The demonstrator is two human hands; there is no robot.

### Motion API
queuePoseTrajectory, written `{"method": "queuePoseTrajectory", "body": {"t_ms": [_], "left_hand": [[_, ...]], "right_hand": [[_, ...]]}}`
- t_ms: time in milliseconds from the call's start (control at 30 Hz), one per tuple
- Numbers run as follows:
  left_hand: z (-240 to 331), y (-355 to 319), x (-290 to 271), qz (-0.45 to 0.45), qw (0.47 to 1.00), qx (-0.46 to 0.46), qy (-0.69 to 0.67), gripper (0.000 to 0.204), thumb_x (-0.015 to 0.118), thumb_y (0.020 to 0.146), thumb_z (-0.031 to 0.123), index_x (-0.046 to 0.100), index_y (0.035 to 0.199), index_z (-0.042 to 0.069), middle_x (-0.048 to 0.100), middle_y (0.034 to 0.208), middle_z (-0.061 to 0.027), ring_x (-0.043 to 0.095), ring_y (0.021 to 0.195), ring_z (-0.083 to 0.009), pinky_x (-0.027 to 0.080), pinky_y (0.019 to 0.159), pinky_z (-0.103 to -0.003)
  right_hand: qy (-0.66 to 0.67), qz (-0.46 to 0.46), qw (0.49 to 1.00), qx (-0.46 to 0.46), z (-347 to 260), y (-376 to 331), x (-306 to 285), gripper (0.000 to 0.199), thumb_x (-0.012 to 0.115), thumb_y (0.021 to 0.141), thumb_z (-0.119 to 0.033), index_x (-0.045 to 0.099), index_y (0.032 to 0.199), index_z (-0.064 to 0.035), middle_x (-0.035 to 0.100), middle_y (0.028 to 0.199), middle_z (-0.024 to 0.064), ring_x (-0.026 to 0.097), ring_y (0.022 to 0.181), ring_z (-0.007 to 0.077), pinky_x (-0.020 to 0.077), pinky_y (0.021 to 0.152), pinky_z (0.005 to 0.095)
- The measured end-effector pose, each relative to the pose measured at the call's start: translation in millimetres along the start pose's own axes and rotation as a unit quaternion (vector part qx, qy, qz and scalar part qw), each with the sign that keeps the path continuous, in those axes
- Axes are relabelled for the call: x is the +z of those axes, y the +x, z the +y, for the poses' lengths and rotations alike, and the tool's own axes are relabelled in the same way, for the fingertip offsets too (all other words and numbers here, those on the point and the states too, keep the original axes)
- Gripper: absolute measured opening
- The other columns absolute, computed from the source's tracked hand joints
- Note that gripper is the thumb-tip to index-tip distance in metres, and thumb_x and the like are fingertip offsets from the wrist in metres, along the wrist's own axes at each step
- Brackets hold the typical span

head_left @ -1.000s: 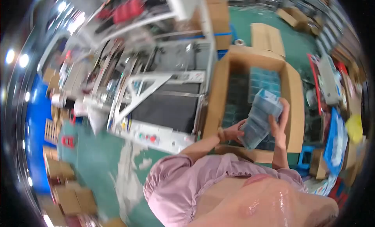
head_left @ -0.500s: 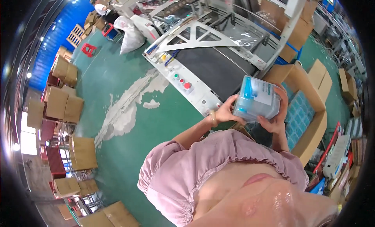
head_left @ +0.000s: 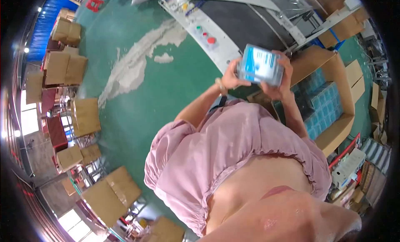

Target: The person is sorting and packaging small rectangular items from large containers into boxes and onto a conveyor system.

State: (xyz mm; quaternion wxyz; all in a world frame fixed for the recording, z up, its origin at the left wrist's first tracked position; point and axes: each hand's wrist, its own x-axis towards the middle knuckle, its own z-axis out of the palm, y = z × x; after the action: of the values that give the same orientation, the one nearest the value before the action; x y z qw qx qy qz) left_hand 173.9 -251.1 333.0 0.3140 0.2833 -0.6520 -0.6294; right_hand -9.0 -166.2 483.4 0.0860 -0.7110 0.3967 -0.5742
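**Two hands hold a blue pack**

Head view: The pack (head_left: 261, 70) is up in the air, in front of the person's chest. It is a see-through bundle of blue and white boxes. The left hand (head_left: 230, 78) grips the pack's left end, with fingers wrapped on it. The right hand (head_left: 280, 81) grips the right end and the bottom, fingers curled tight on it. Both hands touch the pack.

Just behind the pack is a machine (head_left: 233, 25) with a dark belt and red and green buttons. To the right, down low, is an open carton (head_left: 337, 125). More blue packs (head_left: 321, 104) lie inside it in rows. The floor (head_left: 137, 96) is green with a white patch. Brown boxes (head_left: 85, 115) stand far off on the left.
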Motion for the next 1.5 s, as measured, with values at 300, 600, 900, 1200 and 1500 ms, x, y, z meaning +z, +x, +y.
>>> {"method": "queuePoseTrajectory", "body": {"t_ms": [300, 600, 900, 1200, 1500], "left_hand": [[-74, 36, -92, -0.071, 0.985, -0.129, 0.087, 0.090, 0.085, 0.053, 0.025, 0.039, 0.130, 0.014, 0.051, 0.122, -0.0120, 0.054, 0.106, -0.0285, 0.043, 0.092, -0.037], [-40, 36, -152, -0.152, 0.940, 0.012, 0.306, 0.110, 0.085, 0.048, 0.033, 0.026, 0.135, 0.005, 0.040, 0.130, -0.0228, 0.040, 0.120, -0.0354, 0.035, 0.100, -0.037], [26, 36, -189, -0.173, 0.970, 0.035, 0.165, 0.123, 0.086, 0.048, 0.032, 0.011, 0.140, 0.002, 0.035, 0.134, -0.0228, 0.035, 0.126, -0.0341, 0.031, 0.103, -0.037], [-5, -1, -273, -0.037, 0.991, -0.116, 0.063, 0.104, 0.083, 0.060, 0.026, 0.018, 0.141, 0.016, 0.038, 0.134, -0.0155, 0.048, 0.111, -0.0304, 0.048, 0.083, -0.037], [-55, 17, -530, 0.157, 0.948, -0.241, 0.135, 0.069, 0.075, 0.070, 0.032, 0.044, 0.125, 0.003, 0.053, 0.119, -0.0136, 0.054, 0.106, -0.0211, 0.048, 0.081, -0.032]], "right_hand": [[-0.010, -0.009, 0.993, 0.118, 73, -24, 87, 0.079, 0.077, 0.060, -0.007, 0.030, 0.123, -0.0064, 0.037, 0.123, 0.0162, 0.042, 0.111, 0.0281, 0.0366, 0.093, 0.0378], [-0.212, -0.053, 0.966, 0.134, 43, 13, 118, 0.081, 0.078, 0.058, -0.015, 0.033, 0.125, -0.0020, 0.036, 0.127, 0.0199, 0.039, 0.116, 0.0353, 0.0334, 0.096, 0.0408], [-0.372, -0.033, 0.898, 0.233, 0, 47, 131, 0.101, 0.083, 0.049, -0.025, 0.029, 0.132, -0.0040, 0.024, 0.138, 0.0182, 0.026, 0.127, 0.0357, 0.0260, 0.104, 0.0428], [-0.294, 0.074, 0.949, 0.092, -23, 57, 263, 0.066, 0.074, 0.061, -0.015, 0.042, 0.117, 0.0002, 0.043, 0.116, 0.0188, 0.046, 0.105, 0.0339, 0.0388, 0.089, 0.0418], [-0.035, -0.058, 0.978, 0.198, 131, 206, 467, 0.023, 0.067, 0.068, -0.002, 0.057, 0.089, -0.0027, 0.057, 0.087, 0.0103, 0.059, 0.076, 0.0233, 0.0475, 0.066, 0.0302]]}}
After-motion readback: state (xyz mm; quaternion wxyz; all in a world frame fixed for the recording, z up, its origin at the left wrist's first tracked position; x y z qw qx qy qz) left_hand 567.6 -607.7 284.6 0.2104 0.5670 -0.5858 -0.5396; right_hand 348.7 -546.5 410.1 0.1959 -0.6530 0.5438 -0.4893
